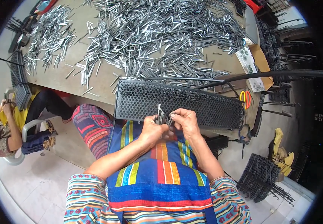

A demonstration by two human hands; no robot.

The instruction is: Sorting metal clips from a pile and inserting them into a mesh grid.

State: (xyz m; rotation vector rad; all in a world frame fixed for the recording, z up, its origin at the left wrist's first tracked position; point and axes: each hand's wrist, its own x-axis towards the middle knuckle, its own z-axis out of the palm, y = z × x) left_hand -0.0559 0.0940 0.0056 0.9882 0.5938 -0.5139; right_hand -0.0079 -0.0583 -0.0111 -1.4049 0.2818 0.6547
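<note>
My left hand (pixel 152 130) is closed around a small bunch of slim dark metal pieces (pixel 159 114), their ends standing up from the fingers. Close beside it, my right hand (pixel 186 121) pinches at the bunch with thumb and forefinger. What lies between those fingertips is too small to tell apart. Both hands are above my lap, at the near edge of a long black perforated rack (pixel 146 97). Rows of round holes cover the rack, and its upper right part appears to have pieces standing in it. A long dark rod (pixel 266 75) runs from the rack toward the right.
A large heap of slim metal pieces (pixel 157 33) covers the table (pixel 83 80), with a smaller pile (pixel 53 35) at left. Orange-handled scissors (pixel 245 99) and an open cardboard box (pixel 262 63) are at right. Another person (pixel 4 130) sits at left. Black racks (pixel 258 177) stand lower right.
</note>
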